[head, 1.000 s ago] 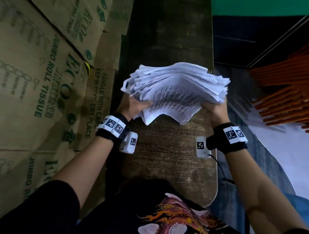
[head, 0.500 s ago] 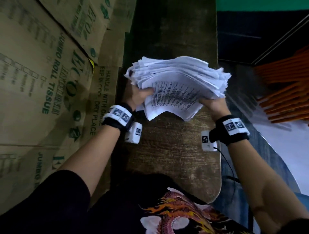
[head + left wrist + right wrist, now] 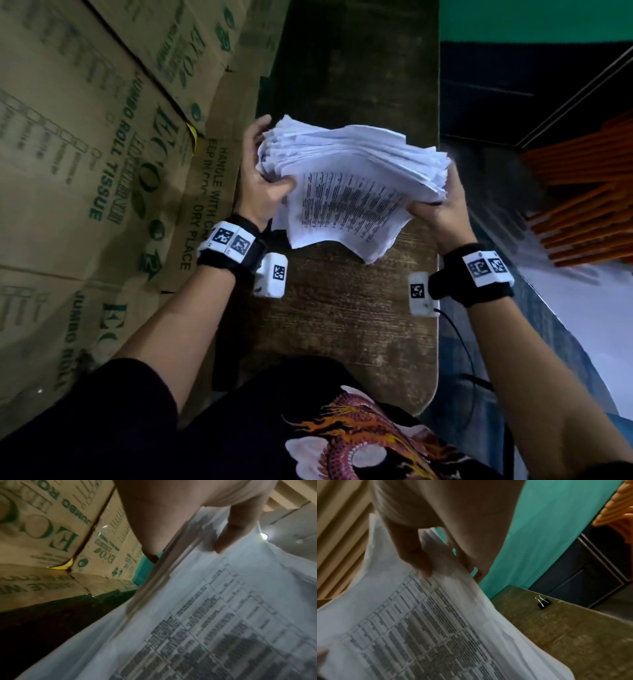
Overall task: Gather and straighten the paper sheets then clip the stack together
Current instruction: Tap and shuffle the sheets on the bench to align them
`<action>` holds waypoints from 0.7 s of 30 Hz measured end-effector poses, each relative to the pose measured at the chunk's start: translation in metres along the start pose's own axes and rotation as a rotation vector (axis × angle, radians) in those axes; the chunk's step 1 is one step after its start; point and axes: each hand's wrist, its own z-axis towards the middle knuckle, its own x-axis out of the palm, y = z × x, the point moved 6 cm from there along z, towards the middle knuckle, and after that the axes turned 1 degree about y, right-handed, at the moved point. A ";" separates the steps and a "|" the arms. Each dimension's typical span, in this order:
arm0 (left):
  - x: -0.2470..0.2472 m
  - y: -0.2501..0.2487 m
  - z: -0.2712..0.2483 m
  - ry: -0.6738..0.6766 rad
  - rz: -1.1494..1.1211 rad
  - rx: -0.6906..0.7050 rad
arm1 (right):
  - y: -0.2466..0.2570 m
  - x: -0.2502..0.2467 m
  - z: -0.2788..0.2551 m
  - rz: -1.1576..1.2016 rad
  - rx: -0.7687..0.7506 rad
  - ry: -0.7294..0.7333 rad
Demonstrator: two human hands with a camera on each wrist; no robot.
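Note:
A thick, uneven stack of white printed sheets (image 3: pixel 349 185) is held up above the dark wooden table (image 3: pixel 342 325). My left hand (image 3: pixel 260 185) grips the stack's left edge, thumb on the printed face and fingers behind. My right hand (image 3: pixel 435 209) grips the right edge the same way. The sheets (image 3: pixel 205 622) fill the left wrist view, with the thumb (image 3: pixel 238 527) pressed on top. In the right wrist view the thumb (image 3: pixel 418 558) pinches the sheets (image 3: pixel 419 628). A black binder clip (image 3: pixel 543 602) lies on the table beyond the stack, hidden in the head view.
Brown cardboard boxes (image 3: pixel 85 171) printed with green text wall in the table's left side. A green wall (image 3: pixel 547 527) rises behind the table. Orange stacked chairs (image 3: pixel 589 192) stand to the right, past the table's right edge.
The stack has dropped and tilted, its left edge now more gathered. My left hand has slid up along the left edge; my right hand stays on the right edge.

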 end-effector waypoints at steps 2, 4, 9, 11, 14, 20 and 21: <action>0.002 0.007 -0.001 0.003 0.087 -0.085 | -0.009 0.001 0.002 -0.032 0.041 -0.027; 0.009 0.015 -0.009 -0.049 0.229 -0.217 | -0.015 0.010 0.004 -0.090 0.070 -0.060; 0.015 -0.001 -0.024 -0.248 0.161 -0.149 | 0.007 0.026 0.002 -0.054 -0.019 -0.111; 0.005 0.000 -0.034 -0.290 0.132 -0.143 | 0.009 0.024 -0.005 -0.006 -0.034 -0.069; 0.001 0.010 -0.054 -0.242 0.190 -0.199 | -0.003 0.017 -0.015 -0.035 0.006 0.011; -0.005 0.025 -0.050 -0.190 0.216 -0.262 | -0.010 0.013 -0.010 -0.162 0.006 -0.010; -0.005 0.018 -0.045 -0.186 0.240 -0.236 | -0.005 0.013 -0.007 -0.182 -0.003 -0.033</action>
